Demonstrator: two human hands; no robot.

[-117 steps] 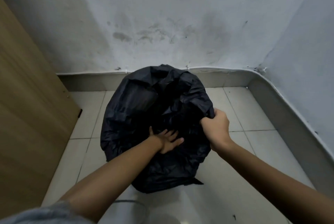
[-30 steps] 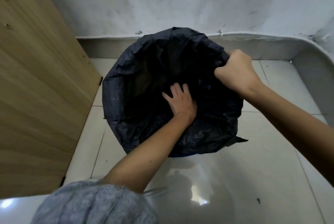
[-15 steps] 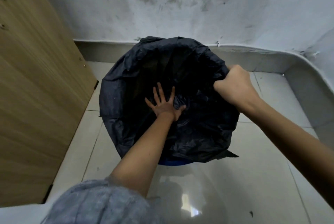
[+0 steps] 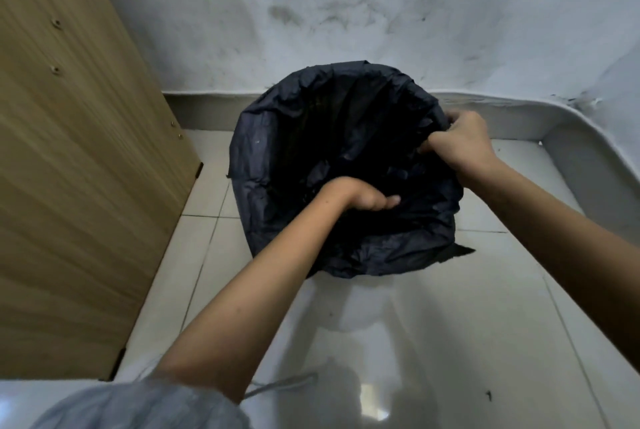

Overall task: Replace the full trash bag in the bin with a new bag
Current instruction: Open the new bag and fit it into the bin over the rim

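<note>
A black trash bag (image 4: 277, 158) lines a round bin in the floor corner, its mouth open and its edge folded down over the bin's outside, so the bin itself is hidden. My left hand (image 4: 367, 198) is curled inside the near edge of the opening, fingers closed on the bag's plastic. My right hand (image 4: 460, 141) grips the bag's rim at the right side, fingers pinched on the folded plastic. The inside of the bag is dark and I cannot see what it holds.
A wooden cabinet panel (image 4: 76, 168) stands close on the left. The stained white wall (image 4: 346, 12) and a low grey skirting (image 4: 512, 116) run behind and to the right. Glossy white floor tiles (image 4: 415, 342) lie in front of the bin.
My left hand has gone from spread flat inside the bag to curled shut on the plastic at the near rim. My right hand stays on the right rim. The view has pulled back slightly.
</note>
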